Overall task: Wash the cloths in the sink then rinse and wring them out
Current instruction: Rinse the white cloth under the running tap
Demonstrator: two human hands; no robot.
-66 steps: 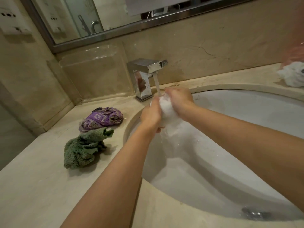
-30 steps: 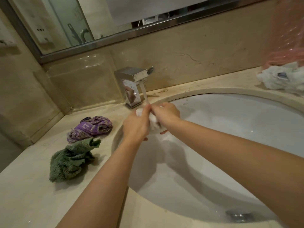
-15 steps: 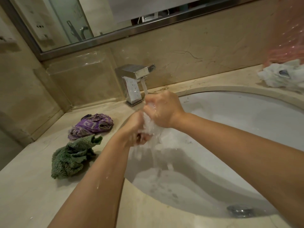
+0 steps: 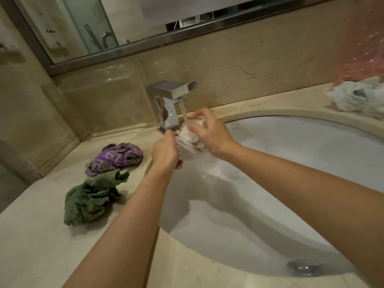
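Both hands hold a bunched white cloth (image 4: 188,142) under the running water of the chrome tap (image 4: 169,100), above the left part of the white sink (image 4: 301,146). My left hand (image 4: 165,151) grips the cloth's lower left side. My right hand (image 4: 209,132) is curled over its upper right side. Water runs off the cloth into the basin. A purple patterned cloth (image 4: 115,156) and a green terry cloth (image 4: 91,198) lie crumpled on the counter left of the sink.
The beige stone counter (image 4: 37,235) surrounds the sink, with a mirror (image 4: 87,26) above the backsplash. A crumpled white cloth (image 4: 357,96) lies at the back right beside something pink. The drain plug (image 4: 304,267) sits at the basin's near right.
My hands have turned on the white cloth under the tap: half a second ago the right hand was above the left, wringing it; now they hold it side by side.
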